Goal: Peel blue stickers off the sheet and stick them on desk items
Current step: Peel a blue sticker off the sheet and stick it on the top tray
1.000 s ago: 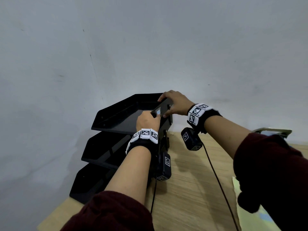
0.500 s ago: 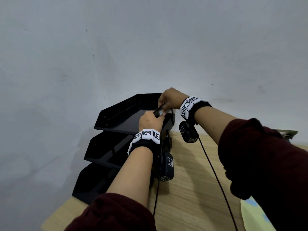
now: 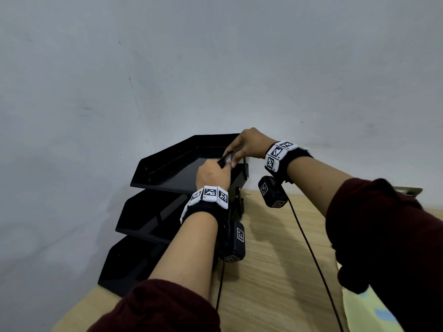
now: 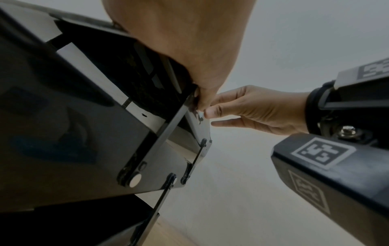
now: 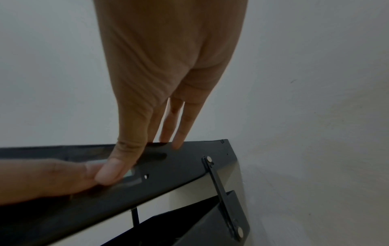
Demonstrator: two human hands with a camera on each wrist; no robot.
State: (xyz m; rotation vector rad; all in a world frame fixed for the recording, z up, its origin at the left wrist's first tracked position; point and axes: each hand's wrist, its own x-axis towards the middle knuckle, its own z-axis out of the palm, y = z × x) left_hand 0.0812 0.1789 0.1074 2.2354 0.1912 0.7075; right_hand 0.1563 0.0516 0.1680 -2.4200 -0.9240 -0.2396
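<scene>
A three-tier black tray stack stands at the desk's left end. On the outer side wall of its top tray [image 3: 172, 168] [image 5: 189, 163] sits a small pale blue sticker [image 5: 129, 173] [image 3: 229, 160]. My right hand [image 3: 249, 144] [image 5: 164, 66] [image 4: 256, 108] presses its thumb on the sticker, with straight fingers resting on the rim. My left hand [image 3: 212, 174] [image 4: 179, 41] holds the same wall. One of its digits [image 5: 42, 179] lies along the outer face and touches the right thumb. The yellow sticker sheet [image 3: 374, 315] with blue stickers lies at the lower right, partly under my right sleeve.
The two lower trays [image 3: 143, 216] step out toward me beneath the top one. A grey wall stands close behind the stack. Wooden desk [image 3: 275, 271] stretches to the right, crossed by black camera cables [image 3: 309, 248]. A metal object [image 3: 410, 190] shows behind my right arm.
My right hand has slid left from the tray's corner onto the sticker, which earlier showed uncovered between the hands. The left hand has stayed on the wall.
</scene>
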